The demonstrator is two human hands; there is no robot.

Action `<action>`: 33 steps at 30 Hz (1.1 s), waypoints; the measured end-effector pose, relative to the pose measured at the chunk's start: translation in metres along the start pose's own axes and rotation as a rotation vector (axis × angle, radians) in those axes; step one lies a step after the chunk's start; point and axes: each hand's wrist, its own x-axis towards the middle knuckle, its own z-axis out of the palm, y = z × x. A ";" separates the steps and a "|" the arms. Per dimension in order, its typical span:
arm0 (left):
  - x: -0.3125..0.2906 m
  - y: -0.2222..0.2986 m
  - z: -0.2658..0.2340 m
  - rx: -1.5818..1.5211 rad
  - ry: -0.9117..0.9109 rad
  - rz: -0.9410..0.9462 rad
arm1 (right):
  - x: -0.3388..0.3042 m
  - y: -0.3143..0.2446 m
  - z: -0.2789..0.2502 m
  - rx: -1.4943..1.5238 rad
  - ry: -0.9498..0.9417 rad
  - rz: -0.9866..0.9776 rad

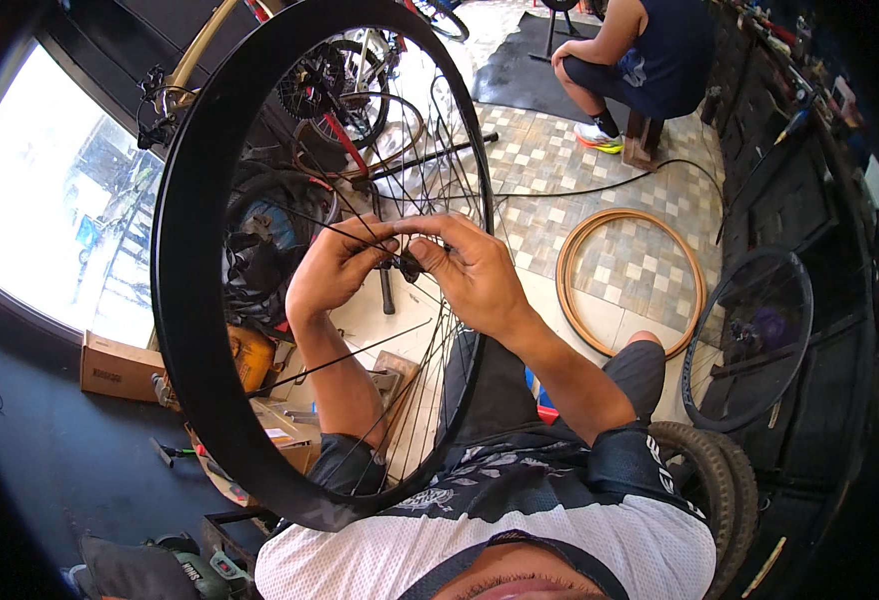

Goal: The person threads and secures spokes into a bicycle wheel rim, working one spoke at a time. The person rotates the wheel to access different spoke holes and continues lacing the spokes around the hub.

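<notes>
A large black bicycle rim [182,250] stands upright in front of me, with thin black spokes [360,350] running to a small black hub [408,265] at its middle. My left hand [335,268] reaches through the wheel and pinches a spoke beside the hub. From the near side, my right hand [470,268] grips the hub and spoke ends with thumb and fingers. The two hands almost touch at the hub.
A tan tyre [630,282] lies on the tiled floor to the right. A second black spoked wheel [750,340] leans by a dark workbench [810,150]. A knobbly black tyre [720,490] is beside my right arm. Another person [640,60] sits at the back. Boxes and tools [260,400] crowd the left.
</notes>
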 end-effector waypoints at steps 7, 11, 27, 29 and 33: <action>-0.007 0.014 -0.002 0.113 0.041 -0.002 | -0.008 0.010 0.012 0.242 0.098 0.275; 0.004 0.015 -0.015 0.281 -0.080 0.059 | -0.003 0.006 0.007 0.271 0.014 0.321; -0.008 0.037 -0.017 0.409 0.017 0.074 | -0.005 -0.006 0.001 0.342 0.024 0.383; -0.026 0.047 -0.022 0.305 0.179 0.071 | -0.006 -0.011 -0.001 0.351 0.021 0.413; -0.057 0.055 -0.010 -0.334 0.345 0.365 | -0.008 -0.005 -0.002 0.373 0.056 0.343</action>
